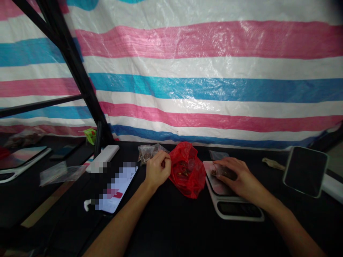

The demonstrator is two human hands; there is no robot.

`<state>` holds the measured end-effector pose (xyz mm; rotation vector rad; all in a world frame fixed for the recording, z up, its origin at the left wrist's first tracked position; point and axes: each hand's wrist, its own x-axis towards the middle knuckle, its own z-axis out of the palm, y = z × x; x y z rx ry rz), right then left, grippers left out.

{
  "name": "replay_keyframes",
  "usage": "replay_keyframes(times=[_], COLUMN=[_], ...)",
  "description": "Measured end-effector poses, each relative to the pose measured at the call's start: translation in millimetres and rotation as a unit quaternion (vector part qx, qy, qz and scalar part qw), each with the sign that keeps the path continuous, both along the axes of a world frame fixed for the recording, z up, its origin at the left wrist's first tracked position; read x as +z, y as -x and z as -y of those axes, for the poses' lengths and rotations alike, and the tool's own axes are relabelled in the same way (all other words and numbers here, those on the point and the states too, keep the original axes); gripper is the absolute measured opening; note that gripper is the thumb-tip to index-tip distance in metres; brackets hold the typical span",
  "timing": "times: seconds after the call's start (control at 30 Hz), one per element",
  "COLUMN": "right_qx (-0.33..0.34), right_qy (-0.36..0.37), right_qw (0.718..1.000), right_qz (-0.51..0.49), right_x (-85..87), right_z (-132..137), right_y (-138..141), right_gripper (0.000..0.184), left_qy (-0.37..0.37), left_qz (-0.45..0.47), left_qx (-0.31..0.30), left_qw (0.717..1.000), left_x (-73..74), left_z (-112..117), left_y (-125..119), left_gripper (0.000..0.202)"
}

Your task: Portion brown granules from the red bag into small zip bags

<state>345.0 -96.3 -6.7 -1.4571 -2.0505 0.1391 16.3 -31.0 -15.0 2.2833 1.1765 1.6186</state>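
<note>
My left hand is curled beside the red plastic bag, its fingertips at the bag's left edge. Whatever lies between those fingers is hidden. Behind this hand lies a transparent bag of small brown pieces. The red bag sags open, with dark and yellowish bits visible inside. My right hand rests over a white digital kitchen scale, its fingers on a transparent bag of brown pieces lying on the weighing plate. Another small transparent bag lies behind the scale.
A smartphone with a pixelated screen and a white power bank lie on the black table left of my hands. A tablet and a black metal frame stand further left. A dark rectangular panel stands right; striped tarpaulin hangs behind.
</note>
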Motion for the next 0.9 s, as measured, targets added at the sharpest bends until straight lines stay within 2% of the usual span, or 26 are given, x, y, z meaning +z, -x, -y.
replay_keyframes(times=[0.1,0.2,0.33,0.47,0.6,0.77,0.9], right_qx=[0.035,0.066,0.093,0.094,0.089,0.074,0.066], right_qy=[0.016,0.018,0.017,0.034,0.021,0.0,-0.003], right_qw=[0.998,0.995,0.996,0.993,0.993,0.994,0.996], right_qz=[-0.04,-0.067,-0.004,0.063,0.074,0.076,0.061], right_x=[10.0,24.3,35.5,34.4,28.3,22.5,24.8], right_z=[2.4,1.0,-12.5,-29.1,-38.1,-39.1,-35.0], right_y=[15.5,37.0,63.7,80.0,86.1,90.2,87.3], right_gripper=[0.029,0.029,0.035,0.045,0.05,0.045,0.043], left_qy=[0.002,0.003,0.002,0.001,-0.002,0.001,0.007], left_qz=[0.001,-0.001,-0.003,-0.005,0.001,0.004,0.002], left_qx=[0.0,0.0,-0.001,-0.004,-0.008,-0.019,-0.019], left_qw=[1.0,1.0,1.0,1.0,1.0,1.0,1.0], left_x=[0.4,0.3,-1.5,-2.9,-2.3,-2.2,-2.4], left_z=[0.0,0.3,0.5,0.3,0.3,1.4,2.1], left_y=[-0.1,-0.8,-1.8,-2.3,-2.9,-4.4,-4.5], left_gripper=[0.023,0.023,0.024,0.023,0.023,0.022,0.023])
